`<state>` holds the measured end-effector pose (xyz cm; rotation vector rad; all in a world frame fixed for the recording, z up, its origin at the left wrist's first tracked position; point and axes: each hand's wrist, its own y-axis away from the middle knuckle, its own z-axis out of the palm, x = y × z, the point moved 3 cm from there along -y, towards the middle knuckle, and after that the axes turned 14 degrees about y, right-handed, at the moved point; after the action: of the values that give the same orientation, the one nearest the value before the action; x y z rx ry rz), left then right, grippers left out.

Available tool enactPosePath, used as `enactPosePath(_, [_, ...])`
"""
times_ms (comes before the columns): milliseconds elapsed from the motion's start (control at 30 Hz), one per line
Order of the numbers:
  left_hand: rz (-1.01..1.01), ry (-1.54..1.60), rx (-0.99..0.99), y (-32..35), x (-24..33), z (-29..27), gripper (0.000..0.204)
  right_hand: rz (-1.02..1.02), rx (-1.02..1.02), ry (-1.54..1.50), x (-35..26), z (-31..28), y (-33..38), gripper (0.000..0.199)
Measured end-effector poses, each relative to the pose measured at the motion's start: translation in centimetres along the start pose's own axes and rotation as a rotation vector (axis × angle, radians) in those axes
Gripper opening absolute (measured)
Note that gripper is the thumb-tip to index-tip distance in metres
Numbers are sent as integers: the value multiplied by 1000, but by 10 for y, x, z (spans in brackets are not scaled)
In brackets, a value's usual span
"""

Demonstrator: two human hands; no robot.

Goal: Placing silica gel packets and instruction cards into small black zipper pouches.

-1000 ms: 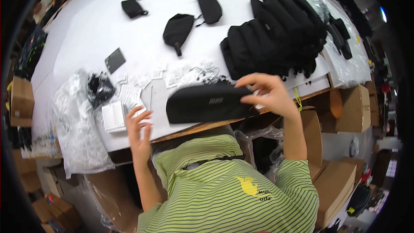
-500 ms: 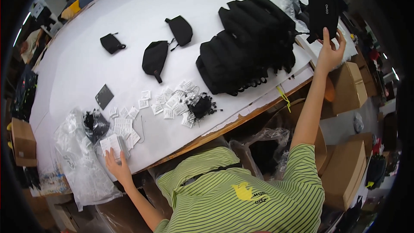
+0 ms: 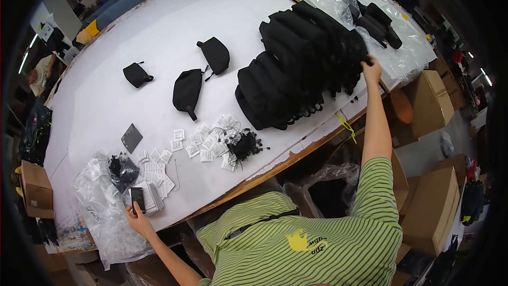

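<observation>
My left hand (image 3: 139, 223) pinches a small dark card (image 3: 138, 199) over a stack of white cards (image 3: 152, 197) at the table's near left. At the right, my right hand (image 3: 372, 71) has its fingers closed on the end of a black pouch (image 3: 355, 55), the last in a dense row of black pouches (image 3: 296, 58). Its fingertips are partly hidden against the dark fabric. Three more black pouches lie apart in the middle, among them a small one (image 3: 137, 74). White paper tags (image 3: 211, 143) are scattered beside a tangle of black cords (image 3: 243, 144).
Crumpled clear plastic (image 3: 100, 212) covers the near left corner, with a bag of black cords (image 3: 123, 172) on it. A dark square card (image 3: 132, 137) lies behind. Cardboard boxes (image 3: 431, 206) stand at the right. More black pouches (image 3: 378, 25) rest on plastic at the far right.
My right hand has come down and inward; the pouch it held up is now against the row's right end. My left hand now has a dark card over the stack.
</observation>
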<state>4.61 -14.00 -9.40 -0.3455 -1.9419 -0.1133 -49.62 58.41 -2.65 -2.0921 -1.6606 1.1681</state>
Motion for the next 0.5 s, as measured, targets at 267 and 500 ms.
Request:
enactPosePath(267, [693, -463, 32, -5, 0, 3, 23, 104, -479, 22, 12, 31, 15, 56])
enactPosePath(500, [554, -466, -140, 6, 29, 17, 31, -53, 199, 0, -51, -18, 40, 37])
